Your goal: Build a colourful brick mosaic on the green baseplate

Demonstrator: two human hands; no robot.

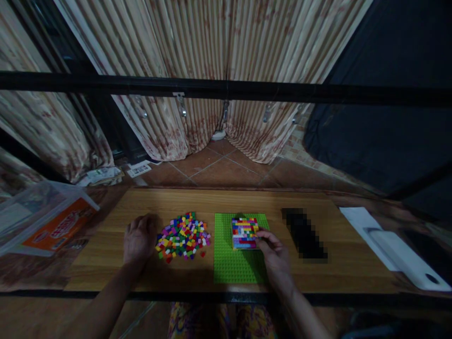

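Item: wooden table (106, 263), lower half of the frame, dim light.

Item: green baseplate (229, 263), lower centre, lying flat on the table. On its upper right part sits a block of many-coloured small bricks (244, 232), already several rows built into a tight square.

Item: loose pile of small bricks (182, 235), just left of the baseplate, spread on the wood.

Item: right hand (273, 252), lower centre-right, fingertips drawn together at the right lower edge of the built block, touching it; whether a single brick is pinched between them is too small to tell.

Item: left hand (138, 238), left of the pile, resting knuckles-up with fingers loosely curled, holding nothing visible, just beside the loose bricks.

Step in hand, as judged: seating or pressing a piece at the block's edge. The next move would call for a straight push down on the studs and a steady baseplate.

Also present: clear plastic box (38, 216) at far left; white board (399, 252) at far right; striped curtains (197, 56) above.
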